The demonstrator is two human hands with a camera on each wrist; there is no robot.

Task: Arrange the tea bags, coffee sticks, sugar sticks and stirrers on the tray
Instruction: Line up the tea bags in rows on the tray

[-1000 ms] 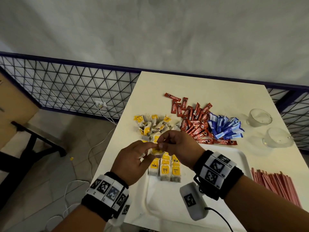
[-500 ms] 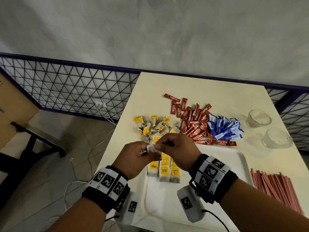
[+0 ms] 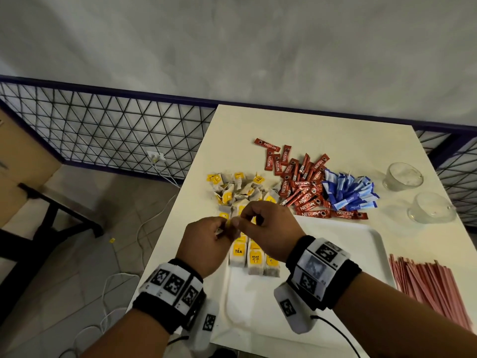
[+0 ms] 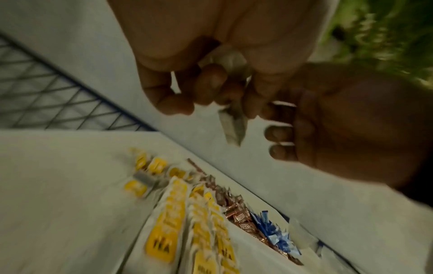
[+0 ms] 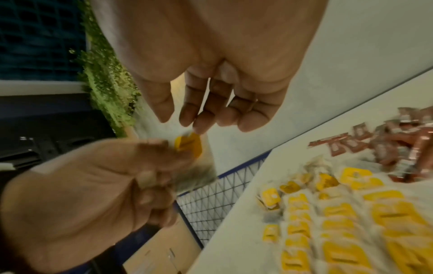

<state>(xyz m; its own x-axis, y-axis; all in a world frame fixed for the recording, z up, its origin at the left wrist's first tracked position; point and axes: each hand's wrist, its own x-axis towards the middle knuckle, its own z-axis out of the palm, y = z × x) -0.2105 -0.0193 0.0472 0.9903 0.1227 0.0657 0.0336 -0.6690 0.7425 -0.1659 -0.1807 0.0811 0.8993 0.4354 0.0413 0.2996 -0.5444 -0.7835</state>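
Both hands meet above the far left corner of the white tray. My left hand grips a tea bag in curled fingers. My right hand pinches the bag's yellow tag at its top. Below the hands, rows of tea bags lie side by side on the tray. On the table beyond it are a loose heap of tea bags, red coffee sticks and blue sugar sticks. Pink stirrers lie to the right of the tray.
Two glass cups stand at the table's right edge. A wire mesh fence runs behind and to the left of the table. Cables trail on the floor at the left.
Both hands stay joined on the tea bag above the tray's corner. Their fingers have shifted slightly on it.
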